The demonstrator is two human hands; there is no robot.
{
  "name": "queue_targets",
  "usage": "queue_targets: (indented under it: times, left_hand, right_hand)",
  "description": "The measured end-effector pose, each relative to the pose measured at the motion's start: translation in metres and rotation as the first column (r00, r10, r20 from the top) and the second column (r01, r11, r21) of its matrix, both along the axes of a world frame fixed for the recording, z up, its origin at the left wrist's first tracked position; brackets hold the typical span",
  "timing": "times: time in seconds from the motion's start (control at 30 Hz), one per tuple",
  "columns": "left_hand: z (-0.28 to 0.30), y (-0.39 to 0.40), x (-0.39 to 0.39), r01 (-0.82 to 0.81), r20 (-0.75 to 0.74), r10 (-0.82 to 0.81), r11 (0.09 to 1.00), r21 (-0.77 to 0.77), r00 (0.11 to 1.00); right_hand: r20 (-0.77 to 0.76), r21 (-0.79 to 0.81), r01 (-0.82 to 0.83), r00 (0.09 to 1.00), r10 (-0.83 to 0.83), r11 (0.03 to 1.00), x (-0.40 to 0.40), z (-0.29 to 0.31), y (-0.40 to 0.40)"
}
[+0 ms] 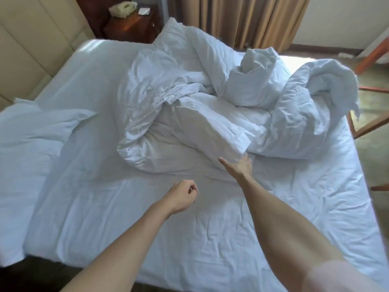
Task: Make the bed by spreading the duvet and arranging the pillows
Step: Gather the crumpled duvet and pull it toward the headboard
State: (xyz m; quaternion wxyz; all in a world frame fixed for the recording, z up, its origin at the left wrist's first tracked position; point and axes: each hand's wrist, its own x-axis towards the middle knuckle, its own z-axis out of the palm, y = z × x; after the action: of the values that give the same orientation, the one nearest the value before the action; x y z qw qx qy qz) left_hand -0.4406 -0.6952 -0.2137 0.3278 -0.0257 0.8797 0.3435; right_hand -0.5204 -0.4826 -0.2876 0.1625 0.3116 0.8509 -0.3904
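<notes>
A white duvet [168, 85] lies crumpled in a heap across the middle and far side of the bed [147, 218]. A white pillow [212, 127] rests on the near part of the heap. My right hand [240, 167] reaches its near corner, thumb spread to the left, fingers touching the fabric; whether they grip it is hidden. My left hand [183, 196] hovers above the bare sheet with fingers curled, holding nothing. Another pillow [40, 131] lies flat at the left by the headboard.
A padded beige headboard [31, 39] runs along the left. A wooden nightstand [130, 24] with a telephone [123, 9] stands at the far corner. Tan curtains [252, 17] hang behind. A wooden chair frame [370, 114] stands close to the bed's right edge.
</notes>
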Motion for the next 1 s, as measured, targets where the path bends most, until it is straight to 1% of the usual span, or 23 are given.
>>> queue_targets:
  times: [0.03,0.1,0.17,0.27,0.33,0.37,0.4,0.43,0.47,0.53,0.57,0.6,0.63,0.7,0.77,0.8,0.87,0.93,1.0]
  left_hand:
    - [-0.004,0.002,-0.005,-0.008,0.016,0.008,1.000,0.010,1.000]
    - [-0.011,0.004,-0.014,-0.020,0.024,0.019,0.999,0.025,1.000]
    - [-0.016,0.003,-0.020,-0.042,0.011,0.042,0.998,0.049,0.999]
    - [-0.025,0.000,-0.024,-0.090,0.024,0.089,0.993,0.074,0.996]
    - [-0.028,-0.001,-0.024,-0.117,0.014,0.116,0.991,0.064,0.993]
    - [-0.029,0.000,-0.023,-0.131,0.013,0.130,0.989,0.063,0.991]
    - [-0.028,0.000,-0.023,-0.144,0.016,0.143,0.987,0.069,0.990]
    - [-0.030,0.002,-0.025,-0.164,-0.005,0.165,0.982,0.099,0.986]
    - [-0.030,0.004,-0.026,-0.199,-0.039,0.205,0.972,0.125,0.978]
    - [-0.037,0.010,-0.029,-0.337,-0.089,0.353,0.928,0.157,0.931]
    - [-0.042,0.013,-0.031,-0.408,-0.081,0.424,0.900,0.154,0.902]
    - [-0.037,0.016,-0.033,-0.462,-0.078,0.477,0.873,0.155,0.875]
    - [-0.028,0.019,-0.035,-0.497,-0.100,0.517,0.850,0.173,0.850]
    - [-0.015,0.023,-0.038,-0.581,-0.128,0.614,0.783,0.221,0.779]
    - [-0.004,0.016,-0.038,-0.614,-0.173,0.672,0.734,0.290,0.720]
    - [0.005,0.008,-0.038,-0.616,-0.219,0.685,0.725,0.309,0.695]
    - [0.023,-0.014,-0.039,-0.623,-0.305,0.693,0.721,0.304,0.653]
    - [0.044,-0.042,-0.040,-0.602,-0.367,0.652,0.757,0.254,0.664]
    - [0.063,-0.064,-0.041,-0.543,-0.399,0.555,0.825,0.154,0.730]
  right_hand:
    - [-0.016,-0.044,0.078,0.997,-0.079,0.996,-0.008,-0.008,-0.003]
    - [-0.035,-0.113,0.149,0.988,-0.154,0.982,-0.021,-0.021,-0.010]
    - [-0.042,-0.164,0.131,0.989,-0.139,0.978,-0.030,-0.026,-0.020]
    - [-0.064,-0.191,0.087,0.993,-0.100,0.978,-0.030,-0.019,-0.041]
    - [-0.083,-0.223,0.115,0.987,-0.136,0.968,-0.024,-0.004,-0.059]
    - [-0.089,-0.272,0.145,0.981,-0.174,0.951,-0.020,0.006,-0.068]
    - [-0.069,-0.344,0.205,0.968,-0.243,0.916,-0.017,0.020,-0.078]
    - [-0.023,-0.437,0.283,0.946,-0.325,0.854,-0.014,0.032,-0.088]
    - [0.034,-0.542,0.361,0.912,-0.409,0.759,-0.011,0.043,-0.097]
    - [0.134,-0.703,0.457,0.837,-0.530,0.545,-0.005,0.064,-0.108]
    - [0.166,-0.750,0.472,0.812,-0.560,0.463,-0.003,0.074,-0.110]
    - [0.183,-0.786,0.468,0.800,-0.572,0.404,-0.003,0.083,-0.110]
    - [0.193,-0.816,0.454,0.797,-0.572,0.357,-0.004,0.091,-0.108]
    - [0.185,-0.862,0.403,0.815,-0.549,0.307,-0.007,0.103,-0.105]
    - [0.152,-0.894,0.338,0.848,-0.508,0.294,-0.009,0.115,-0.099]
    - [0.116,-0.899,0.300,0.865,-0.488,0.319,-0.008,0.118,-0.095]
    - [0.044,-0.873,0.250,0.895,-0.444,0.418,-0.001,0.117,-0.088]
    - [0.011,-0.823,0.205,0.939,-0.345,0.530,0.021,0.111,-0.090]
    - [0.006,-0.758,0.141,0.978,-0.209,0.637,0.055,0.104,-0.107]
